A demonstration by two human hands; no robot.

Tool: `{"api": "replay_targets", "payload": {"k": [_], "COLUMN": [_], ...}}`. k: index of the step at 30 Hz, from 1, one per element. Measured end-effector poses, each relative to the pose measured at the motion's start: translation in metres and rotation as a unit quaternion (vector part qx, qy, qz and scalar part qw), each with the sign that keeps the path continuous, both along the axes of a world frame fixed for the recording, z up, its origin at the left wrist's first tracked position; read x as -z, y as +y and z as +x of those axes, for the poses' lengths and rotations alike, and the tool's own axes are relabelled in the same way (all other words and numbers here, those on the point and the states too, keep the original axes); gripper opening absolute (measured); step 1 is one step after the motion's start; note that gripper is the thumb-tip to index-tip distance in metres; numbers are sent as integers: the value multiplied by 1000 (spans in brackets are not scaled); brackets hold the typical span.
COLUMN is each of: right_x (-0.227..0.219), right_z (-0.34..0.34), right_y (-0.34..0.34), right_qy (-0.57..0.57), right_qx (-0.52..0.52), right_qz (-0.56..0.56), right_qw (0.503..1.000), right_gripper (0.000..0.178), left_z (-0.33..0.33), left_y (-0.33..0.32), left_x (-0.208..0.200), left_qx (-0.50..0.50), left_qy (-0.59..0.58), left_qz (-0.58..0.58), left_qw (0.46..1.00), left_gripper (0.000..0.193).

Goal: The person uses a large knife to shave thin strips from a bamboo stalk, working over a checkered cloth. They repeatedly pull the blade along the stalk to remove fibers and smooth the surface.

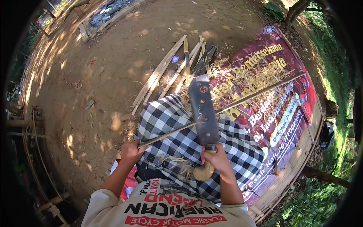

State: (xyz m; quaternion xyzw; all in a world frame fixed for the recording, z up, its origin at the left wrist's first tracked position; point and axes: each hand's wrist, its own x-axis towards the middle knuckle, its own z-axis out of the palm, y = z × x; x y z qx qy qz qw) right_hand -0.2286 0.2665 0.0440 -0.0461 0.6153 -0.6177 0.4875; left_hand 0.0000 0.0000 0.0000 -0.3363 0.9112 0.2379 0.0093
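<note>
The bamboo strip [245,99], long and narrow, slants across the person's lap, from the left side up to the far right, where its tip stands over a dark red banner [311,103]. Cracked bare ground [98,75] spreads out on the left. The left grip [131,152] is closed around the strip's near end, fingers curled. Beyond the lap, a loose bundle of cut strips [162,70], some pale and some dark, lies on the ground. A black-and-white checked cloth [160,119] covers the lap beneath the strip. In the middle, a broad knife [204,106] crosses the strip, its tip pointing away from the body; whether its edge bites in cannot be told. The right grip [216,157] is wrapped tightly round the knife's handle, close to the blade, leaving the rounded wooden butt free. On the right, curled shavings [234,73] litter the banner, which is spread beside the lap.

The step in hand looks like shaving the strip down with the blade. A further stroke would seem to call for the left grip to hold the strip steady while the right sets the edge at a shallow angle, clear of the left fingers.
</note>
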Motion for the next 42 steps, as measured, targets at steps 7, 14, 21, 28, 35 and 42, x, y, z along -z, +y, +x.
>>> {"api": "replay_targets", "payload": {"k": [7, 14, 21, 28, 35, 42], "right_x": [-17, 5, 7, -9, -1, 17], "right_z": [-19, 22, 6, -3, 15, 26], "right_y": [6, -9, -1, 3, -9, -17], "right_qy": [-10, -21, -206, -134, -51, -97], "right_qx": [6, -60, -69, 2, 58, -108], "right_qz": [-7, 1, -52, -66, -30, -51], "right_qw": [1000, 998, 975, 989, 997, 988], "right_gripper": [11, 17, 24, 20, 12, 16], "left_z": [-1, -2, -2, -2, -5, 1], "left_y": [-4, -8, -6, -4, -5, -4], "left_x": [-5, -9, -6, -3, -10, 2], "left_qx": [2, 2, -7, -2, 0, -15], "left_qy": [-5, -52, -31, 5, -29, 7], "left_qz": [-1, 15, 28, 17, 9, 21], "left_qw": [1000, 999, 999, 1000, 1000, 1000], "left_gripper": [45, 47, 48, 47, 43, 44]}}
